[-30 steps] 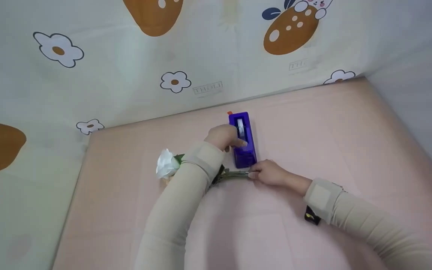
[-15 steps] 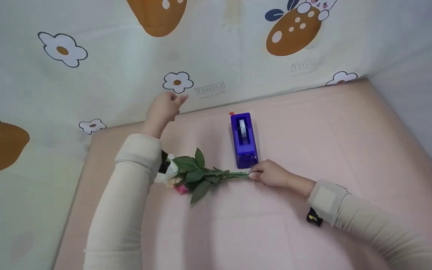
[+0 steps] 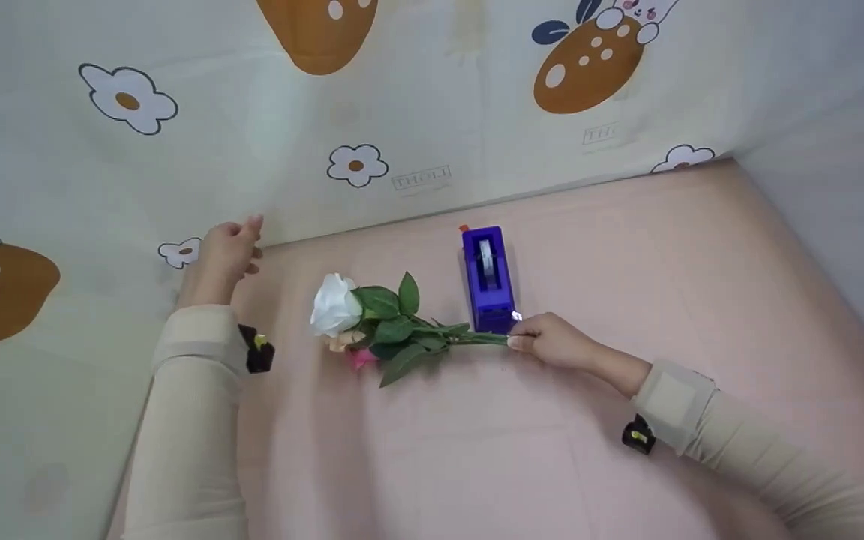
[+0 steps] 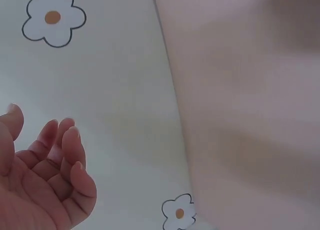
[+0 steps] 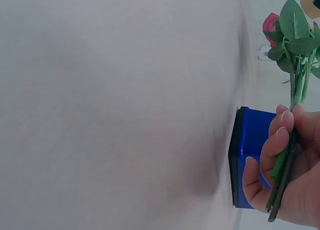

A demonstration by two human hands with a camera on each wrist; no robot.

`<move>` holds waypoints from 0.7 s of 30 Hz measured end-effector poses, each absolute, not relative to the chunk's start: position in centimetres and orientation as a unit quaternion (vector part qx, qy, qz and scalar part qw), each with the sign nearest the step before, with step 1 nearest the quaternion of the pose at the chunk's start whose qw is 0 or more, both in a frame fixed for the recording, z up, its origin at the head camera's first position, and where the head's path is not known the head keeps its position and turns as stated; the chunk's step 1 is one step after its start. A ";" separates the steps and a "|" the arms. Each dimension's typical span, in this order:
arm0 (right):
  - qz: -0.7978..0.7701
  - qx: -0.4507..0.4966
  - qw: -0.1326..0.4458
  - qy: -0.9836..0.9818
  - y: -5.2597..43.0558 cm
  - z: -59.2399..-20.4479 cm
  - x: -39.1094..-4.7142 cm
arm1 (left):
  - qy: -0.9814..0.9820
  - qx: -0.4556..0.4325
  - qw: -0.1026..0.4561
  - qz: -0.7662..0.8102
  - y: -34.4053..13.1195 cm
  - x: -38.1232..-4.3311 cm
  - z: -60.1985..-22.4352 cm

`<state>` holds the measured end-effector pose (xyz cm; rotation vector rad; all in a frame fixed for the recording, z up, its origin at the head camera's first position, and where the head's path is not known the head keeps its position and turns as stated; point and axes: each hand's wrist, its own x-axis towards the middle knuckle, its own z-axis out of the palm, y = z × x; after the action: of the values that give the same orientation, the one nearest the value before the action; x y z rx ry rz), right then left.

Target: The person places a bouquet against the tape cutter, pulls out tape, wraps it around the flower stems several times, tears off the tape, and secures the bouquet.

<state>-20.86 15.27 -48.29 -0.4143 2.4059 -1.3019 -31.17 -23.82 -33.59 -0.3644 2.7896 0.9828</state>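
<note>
My right hand (image 3: 556,343) pinches the stems of a small bunch of roses (image 3: 402,330) near their cut ends. In the right wrist view the curled fingers (image 5: 281,135) wrap the green stems (image 5: 283,175), whose ends poke out below the palm. A white rose (image 3: 336,306) heads the bunch, with a peach one and a pink one (image 3: 361,358) beneath it. Just behind the stems stands a blue tape dispenser (image 3: 488,274) with a roll of clear tape. Far to the left, my left hand (image 3: 226,255) is raised, holding nothing visible, its fingers loosely bent in the left wrist view.
A pink cloth covers the table (image 3: 492,450). Along its back edge rises a pale wall sheet (image 3: 252,150) printed with flowers and strawberries. A small shiny bit (image 3: 516,316) shows at the dispenser's near end; what it is, I cannot tell. An orange tip (image 3: 464,228) shows by its far end.
My left hand has left the dispenser and moved far left, uncovering the roses. The bunch has shifted slightly up in the head view; the right hand keeps its grip on the stems.
</note>
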 end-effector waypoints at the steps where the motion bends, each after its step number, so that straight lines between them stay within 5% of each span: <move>1: -0.465 -0.146 0.185 0.853 15.4 -48.2 -20.8 | 0.935 -0.127 0.082 0.321 -24.4 -31.1 -33.8; 17: -0.558 -0.135 0.158 0.803 16.6 -45.3 -21.2 | 0.946 -0.101 0.024 0.308 -27.0 -30.3 -38.6; 21: -0.587 -0.119 0.132 0.790 16.5 -43.8 -21.5 | 0.934 -0.086 0.051 0.342 -25.5 -30.4 -39.7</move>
<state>-21.52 16.54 -43.79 -0.3440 2.2924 -1.7023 -30.37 -25.47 -39.72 -0.2618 2.8431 1.0402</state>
